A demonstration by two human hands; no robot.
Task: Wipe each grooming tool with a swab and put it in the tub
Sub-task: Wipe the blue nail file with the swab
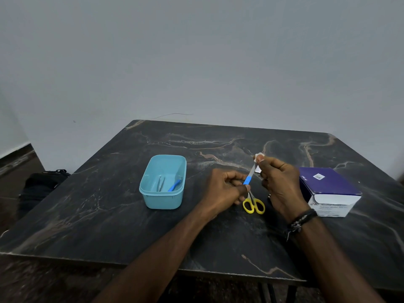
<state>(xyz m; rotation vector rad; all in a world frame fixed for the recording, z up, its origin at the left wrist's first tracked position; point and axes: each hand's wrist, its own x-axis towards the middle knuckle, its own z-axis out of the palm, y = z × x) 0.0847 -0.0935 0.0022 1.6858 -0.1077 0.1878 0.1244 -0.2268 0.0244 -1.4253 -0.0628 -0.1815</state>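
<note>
Head view: your left hand (227, 186) pinches the blue handle of the nail file (251, 174), and your right hand (277, 182) squeezes the swab (259, 157) on its far tip. Pull too hard and the file could slip onto the scissors (254, 204) just below. The tub (162, 182) sits beside your left grip on the bench (109, 215).
</note>
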